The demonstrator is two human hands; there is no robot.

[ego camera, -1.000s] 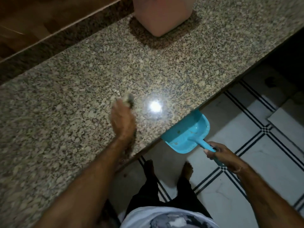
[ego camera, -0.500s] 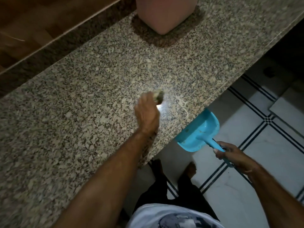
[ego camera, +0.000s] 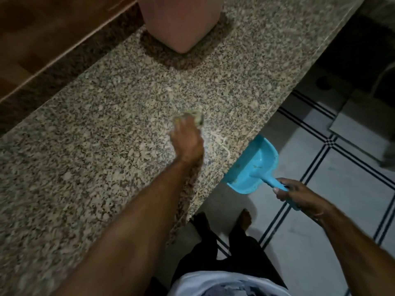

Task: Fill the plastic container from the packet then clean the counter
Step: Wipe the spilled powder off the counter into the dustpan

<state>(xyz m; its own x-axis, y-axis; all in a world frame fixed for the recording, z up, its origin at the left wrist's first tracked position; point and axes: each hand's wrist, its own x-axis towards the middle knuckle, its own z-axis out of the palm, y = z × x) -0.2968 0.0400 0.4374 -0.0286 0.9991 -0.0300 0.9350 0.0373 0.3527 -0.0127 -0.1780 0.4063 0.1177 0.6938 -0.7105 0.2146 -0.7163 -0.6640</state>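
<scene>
Granite bench (ego camera: pixel 106 146), speckled grey and tan, dim light.

- Pink plastic container (ego camera: pixel 181 22) stands toward the far edge of the bench, cut off by the top of the view. Cannot see inside it. No packet in sight.
- Left hand (ego camera: pixel 187 142) is out over the middle of the bench, nearer the near edge, blurred. Its fingers are curled over a pale green wad (ego camera: pixel 193 116) pressed to the stone; cloth or sponge, cannot tell.
- Thin pale streak of spill (ego camera: pixel 222 144) lies on the stone just to the side of that hand, close to the near edge.
- Right hand (ego camera: pixel 299 193) is wrapped around the handle of a blue dustpan (ego camera: pixel 254 165). The pan's mouth is held against the near edge of the bench, just below the surface, over the tiled floor (ego camera: pixel 320 242). A few crumbs sit in the pan.

Judgement: the filling looks done or set aside, and the step in hand is cleaning the bench, with the spill being driven toward the pan.

Next move, as I read it: draw the wad across the streak toward the near edge, in line with the pan's mouth. The pan needs to stay tight under the lip, with no gap, or the grains will drop to the floor. Light, flat pressure should stop them scattering sideways.
</scene>
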